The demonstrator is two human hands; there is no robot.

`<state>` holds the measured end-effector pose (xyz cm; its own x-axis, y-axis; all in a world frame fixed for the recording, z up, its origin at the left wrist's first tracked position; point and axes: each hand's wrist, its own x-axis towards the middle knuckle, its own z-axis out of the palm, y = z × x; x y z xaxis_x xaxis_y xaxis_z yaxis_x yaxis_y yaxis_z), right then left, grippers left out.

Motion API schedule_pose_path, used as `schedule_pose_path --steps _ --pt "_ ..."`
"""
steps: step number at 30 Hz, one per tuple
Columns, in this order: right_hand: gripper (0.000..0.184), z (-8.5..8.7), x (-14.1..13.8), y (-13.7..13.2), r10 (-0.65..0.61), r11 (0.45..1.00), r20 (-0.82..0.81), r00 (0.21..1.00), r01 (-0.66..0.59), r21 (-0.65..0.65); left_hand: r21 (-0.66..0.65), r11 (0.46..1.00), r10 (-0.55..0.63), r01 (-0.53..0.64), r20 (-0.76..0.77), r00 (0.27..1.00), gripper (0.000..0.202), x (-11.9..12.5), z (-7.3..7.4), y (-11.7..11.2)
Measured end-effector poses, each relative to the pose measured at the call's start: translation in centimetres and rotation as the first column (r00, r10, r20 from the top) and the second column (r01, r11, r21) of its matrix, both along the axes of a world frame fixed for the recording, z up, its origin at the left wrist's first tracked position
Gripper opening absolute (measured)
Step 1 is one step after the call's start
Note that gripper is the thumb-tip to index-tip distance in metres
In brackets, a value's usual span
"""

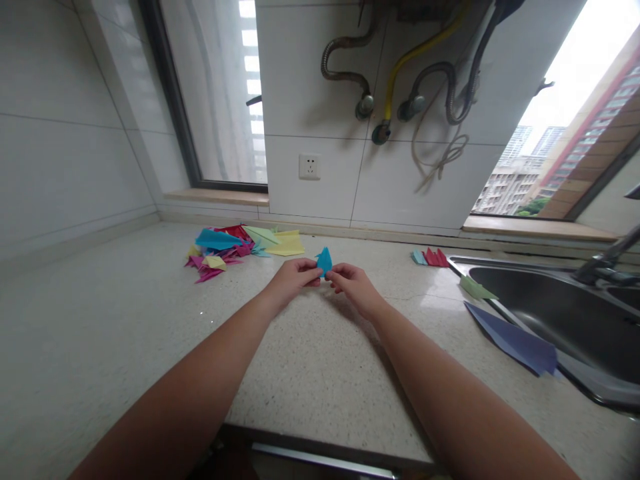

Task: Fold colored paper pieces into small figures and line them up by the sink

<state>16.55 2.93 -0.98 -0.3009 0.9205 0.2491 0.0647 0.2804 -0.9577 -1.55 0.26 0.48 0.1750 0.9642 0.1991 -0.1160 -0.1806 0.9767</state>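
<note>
Between my two hands is a small piece of folded blue paper point(325, 259), pointed at the top and held just above the pale speckled countertop point(310, 373). The fingers of my left hand point(299, 272) pinch its left side. On its lower right edge, my right hand point(349, 280) grips it between thumb and fingers. Its finer folds are too small to make out. To the left of my hands lies a pile of folded coloured papers point(220, 244) in blue, red, pink, green and yellow.
At right is a steel sink point(530, 293) with a tap point(607, 257). By its rim lie a purple folded paper point(515, 337), a green folded paper point(477, 288) and red folded paper point(436, 257). A wall socket point(309, 167) and hoses point(400, 67) are on the tiled wall behind.
</note>
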Motion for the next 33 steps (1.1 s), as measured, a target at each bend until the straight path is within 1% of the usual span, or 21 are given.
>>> schedule_pose_path --steps 5,12,15,17,19,21,24,27,28,30,33 --pt "0.03 0.1 0.2 0.1 -0.022 1.0 0.01 1.0 0.022 0.006 0.001 0.999 -0.033 0.033 -0.013 0.999 0.031 0.1 0.3 -0.3" --pt "0.032 -0.3 0.3 0.6 -0.024 0.999 -0.008 1.0 0.024 0.028 0.013 1.0 0.009 -0.008 -0.054 0.998 0.028 0.0 0.2 -0.1" --pt "0.034 -0.5 0.2 0.7 -0.062 0.997 -0.026 0.998 0.063 0.054 0.015 0.999 0.043 -0.042 -0.056 0.998 0.028 0.0 0.1 0.0" --pt "0.034 -0.4 0.1 0.7 -0.134 0.984 -0.026 0.991 0.136 0.116 0.01 0.997 0.071 -0.07 -0.047 0.996 0.029 0.0 0.1 0.1" --pt "0.031 -0.3 -0.1 0.4 -0.228 0.951 0.001 0.974 0.222 0.215 0.001 0.995 0.099 -0.099 -0.046 0.994 0.031 0.0 0.1 0.2" --pt "0.027 0.0 -0.3 0.0 -0.294 0.914 0.04 0.955 0.269 0.305 -0.001 0.992 0.124 -0.124 -0.054 0.991 0.034 0.1 0.1 0.2" --pt "0.025 0.4 -0.7 -0.8 -0.308 0.901 0.085 0.948 0.262 0.345 0.037 0.989 0.147 -0.145 -0.068 0.987 0.038 0.2 0.3 0.1" --pt "0.027 0.6 -1.1 -1.4 -0.309 0.908 0.106 0.945 0.26 0.327 0.077 0.988 0.141 -0.132 -0.116 0.983 0.038 0.2 0.3 -0.1" --pt "0.028 0.7 -1.2 -1.5 -0.327 0.904 0.105 0.939 0.278 0.326 0.097 0.987 0.14 -0.127 -0.144 0.98 0.037 0.2 0.3 -0.1" --pt "0.028 0.7 -1.3 -1.7 -0.369 0.886 0.106 0.923 0.315 0.34 0.133 0.979 0.182 -0.157 -0.197 0.963 0.035 0.2 0.1 -0.1" --pt "0.03 0.6 -1.4 -1.7 -0.384 0.878 0.097 0.918 0.331 0.345 0.226 0.954 0.257 -0.197 -0.275 0.926 0.031 0.1 -0.2 0.0"
